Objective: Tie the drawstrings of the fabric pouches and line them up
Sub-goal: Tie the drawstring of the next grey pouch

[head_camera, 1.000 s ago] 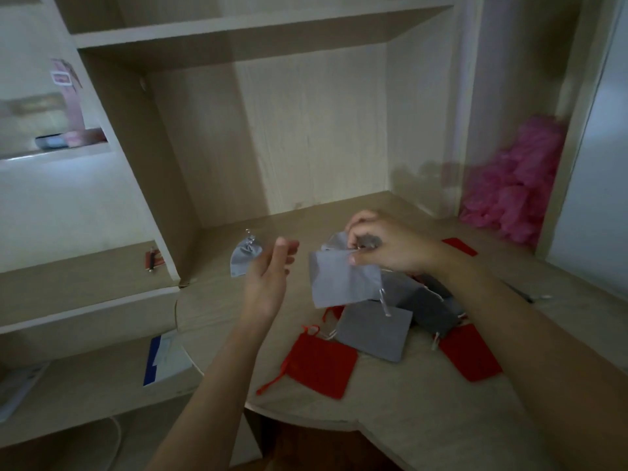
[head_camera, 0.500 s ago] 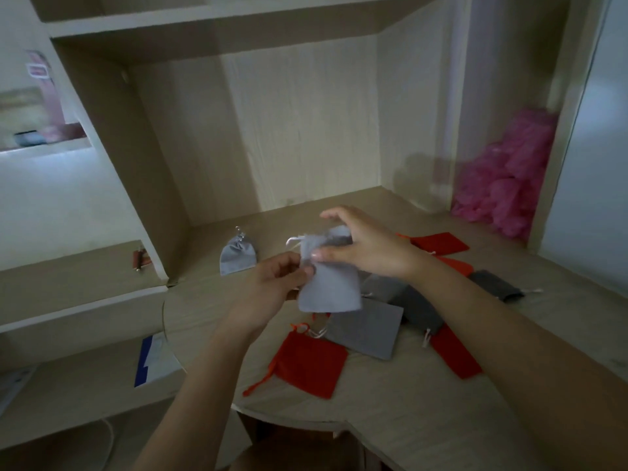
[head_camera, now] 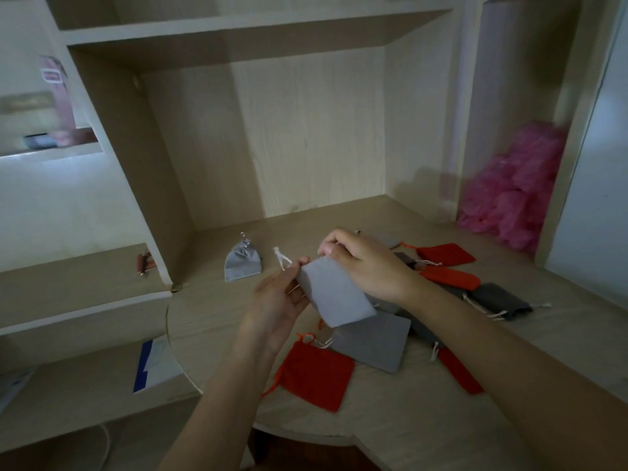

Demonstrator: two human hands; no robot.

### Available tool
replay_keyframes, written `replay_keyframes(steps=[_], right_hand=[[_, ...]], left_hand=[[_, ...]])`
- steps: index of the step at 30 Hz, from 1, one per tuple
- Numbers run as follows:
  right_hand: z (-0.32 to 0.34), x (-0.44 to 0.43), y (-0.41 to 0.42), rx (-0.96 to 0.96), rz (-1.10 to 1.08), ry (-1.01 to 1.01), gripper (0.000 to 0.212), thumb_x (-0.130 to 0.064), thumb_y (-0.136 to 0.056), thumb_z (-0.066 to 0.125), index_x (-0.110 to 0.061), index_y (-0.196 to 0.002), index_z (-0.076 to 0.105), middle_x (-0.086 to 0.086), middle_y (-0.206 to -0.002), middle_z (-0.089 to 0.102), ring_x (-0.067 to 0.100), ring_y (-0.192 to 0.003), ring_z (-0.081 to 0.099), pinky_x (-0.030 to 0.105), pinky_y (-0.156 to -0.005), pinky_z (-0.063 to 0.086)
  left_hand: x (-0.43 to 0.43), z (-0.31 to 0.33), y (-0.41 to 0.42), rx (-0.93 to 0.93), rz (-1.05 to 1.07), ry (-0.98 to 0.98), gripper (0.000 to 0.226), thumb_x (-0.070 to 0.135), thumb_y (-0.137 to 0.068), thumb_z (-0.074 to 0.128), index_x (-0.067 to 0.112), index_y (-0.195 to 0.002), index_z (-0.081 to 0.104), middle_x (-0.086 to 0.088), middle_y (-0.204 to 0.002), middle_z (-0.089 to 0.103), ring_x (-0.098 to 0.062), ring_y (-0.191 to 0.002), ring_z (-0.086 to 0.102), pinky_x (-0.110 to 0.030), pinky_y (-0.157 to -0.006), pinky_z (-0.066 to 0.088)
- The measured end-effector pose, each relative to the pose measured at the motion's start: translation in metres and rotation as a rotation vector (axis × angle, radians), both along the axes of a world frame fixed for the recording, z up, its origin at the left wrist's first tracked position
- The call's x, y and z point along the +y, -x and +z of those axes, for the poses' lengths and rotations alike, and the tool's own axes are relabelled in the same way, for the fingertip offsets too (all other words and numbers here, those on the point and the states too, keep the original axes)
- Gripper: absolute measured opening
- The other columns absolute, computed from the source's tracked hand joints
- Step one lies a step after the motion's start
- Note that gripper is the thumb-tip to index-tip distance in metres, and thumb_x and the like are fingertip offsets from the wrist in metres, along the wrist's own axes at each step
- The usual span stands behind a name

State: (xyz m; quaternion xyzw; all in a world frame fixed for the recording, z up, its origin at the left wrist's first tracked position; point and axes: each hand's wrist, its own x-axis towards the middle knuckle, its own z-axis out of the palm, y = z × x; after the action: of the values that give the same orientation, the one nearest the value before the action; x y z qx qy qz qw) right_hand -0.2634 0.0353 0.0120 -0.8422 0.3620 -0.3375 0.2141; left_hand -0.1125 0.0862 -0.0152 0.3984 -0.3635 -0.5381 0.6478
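Head view, done: one light grey pouch (head_camera: pixel 242 263) is seen cinched at the neck and stood apart on the desk (head_camera: pixel 407 419), near the back left corner; it is judged the only one finished.
Head view, in hand: a second grey pouch (head_camera: pixel 334 294) is held above the desk, its mouth not yet drawn shut.
Left hand (head_camera: pixel 280 300): closed in a pinch on the white drawstring (head_camera: pixel 281 259) at the pouch's left top corner.
Right hand (head_camera: pixel 363 263): closed around the pouch's top edge.
Head view, left to do: a red pouch (head_camera: pixel 316 375), a flat grey pouch (head_camera: pixel 373 341), a dark grey pouch (head_camera: pixel 499 300) and further red ones are seen heaped untied on the desk.
Progress: judged early; no row has been formed.
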Motion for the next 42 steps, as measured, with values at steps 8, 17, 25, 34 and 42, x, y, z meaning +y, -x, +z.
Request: replay_keyframes(steps=[8,17,25,34,42], right_hand=[[0.007,0.001,0.004,-0.327,0.074,-0.27,0.028,-0.017,-0.101,0.04,-0.008,-0.1,0.066,-0.014,-0.048,0.037,0.001,-0.042,0.035,0.021,-0.044,0.037],[0.012,-0.011,0.014,-0.416,0.096,-0.404,0.019,-0.011,-0.099,0.043,-0.017,-0.091,0.059,-0.014,-0.046,0.035,0.012,-0.048,0.022,0.023,-0.042,0.019],[0.007,0.0,0.005,-0.255,0.078,-0.264,0.01,-0.013,-0.098,0.044,-0.014,-0.098,0.054,-0.013,-0.046,0.041,0.003,-0.037,0.029,0.022,-0.04,0.028],[0.009,0.016,-0.005,-0.07,0.168,0.085,0.005,-0.013,-0.09,0.058,-0.017,-0.091,0.061,-0.001,-0.081,0.062,0.007,-0.071,0.055,0.014,-0.062,0.04],[0.0,0.014,-0.007,-0.271,0.267,-0.189,0.006,-0.011,-0.088,0.064,-0.013,-0.091,0.06,0.002,-0.078,0.058,0.016,-0.059,0.057,0.024,-0.053,0.05]], left_hand=[[-0.003,0.0,-0.016,0.332,0.063,-0.037,0.027,0.015,-0.098,0.041,0.014,-0.074,0.053,0.002,-0.069,0.066,-0.011,-0.073,0.061,-0.023,-0.073,0.046],[-0.01,-0.014,-0.055,0.733,0.203,-0.022,0.038,0.004,-0.097,0.032,0.01,-0.064,0.05,-0.001,-0.055,0.056,-0.013,-0.069,0.056,-0.033,-0.085,0.05],[-0.012,-0.023,-0.067,0.776,0.233,0.015,0.035,0.008,-0.099,0.03,0.012,-0.066,0.042,0.001,-0.053,0.046,-0.009,-0.049,0.05,-0.022,-0.064,0.052],[-0.002,-0.001,-0.029,-0.146,-0.118,-0.187,0.029,0.016,-0.092,0.031,0.013,-0.068,0.046,0.009,-0.047,0.024,-0.003,-0.036,0.018,-0.015,-0.032,0.012],[0.005,0.01,-0.011,-0.45,-0.364,-0.084,0.034,0.01,-0.091,0.043,0.006,-0.08,0.074,0.005,-0.055,0.027,-0.005,-0.047,0.018,-0.016,-0.04,0.014]])
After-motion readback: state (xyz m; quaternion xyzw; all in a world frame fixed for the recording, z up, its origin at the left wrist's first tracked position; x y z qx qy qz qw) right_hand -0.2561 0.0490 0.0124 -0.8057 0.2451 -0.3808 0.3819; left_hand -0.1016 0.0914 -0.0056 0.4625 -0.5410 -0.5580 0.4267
